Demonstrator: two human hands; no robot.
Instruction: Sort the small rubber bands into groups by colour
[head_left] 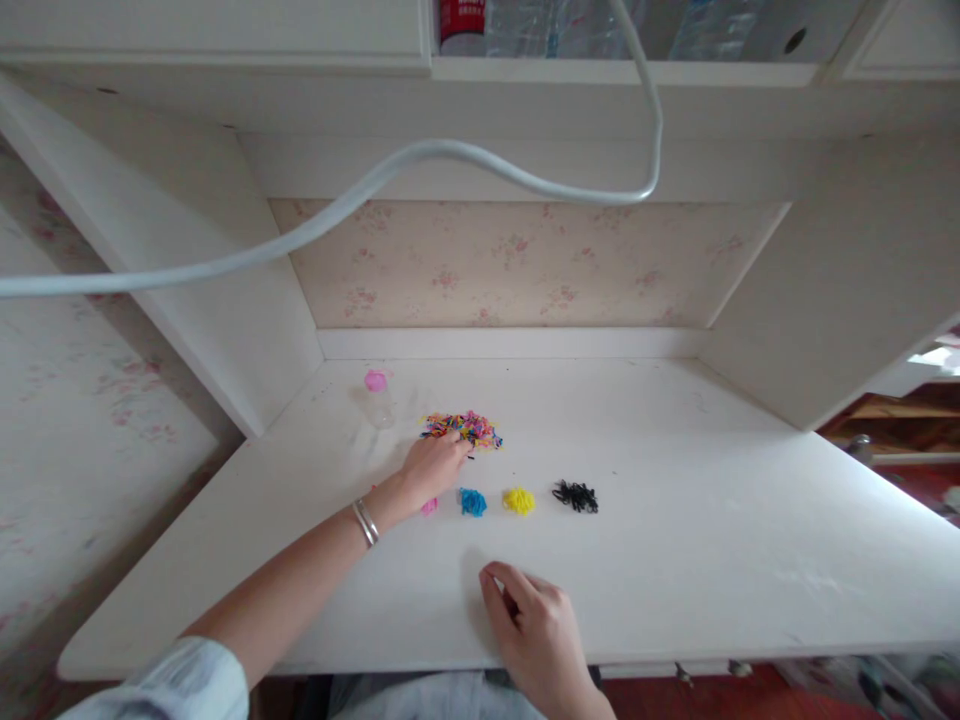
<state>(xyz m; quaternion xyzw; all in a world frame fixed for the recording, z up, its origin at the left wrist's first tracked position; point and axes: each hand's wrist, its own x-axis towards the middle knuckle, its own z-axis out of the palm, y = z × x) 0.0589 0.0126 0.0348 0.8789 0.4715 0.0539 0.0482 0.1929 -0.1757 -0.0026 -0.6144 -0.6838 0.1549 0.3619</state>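
My left hand (437, 466) reaches to the near edge of a loose pile of multicoloured small rubber bands (469, 427). Its fingers are bent together at the pile, and whatever is between the fingertips is hidden. Under my left wrist a pink heap (429, 507) shows in part. To its right lie a blue heap (472, 502), a yellow heap (519, 501) and a black heap of bands (576, 497). My right hand (534, 620) rests near the table's front edge, fingers curled and thumb against the index finger, with nothing visible in it.
A clear bottle (379, 408) with a pink cap (376, 380) lies left of the mixed pile. White side panels and a shelf (622, 72) enclose the white table (675, 570). A white cable (450, 150) crosses high in the view.
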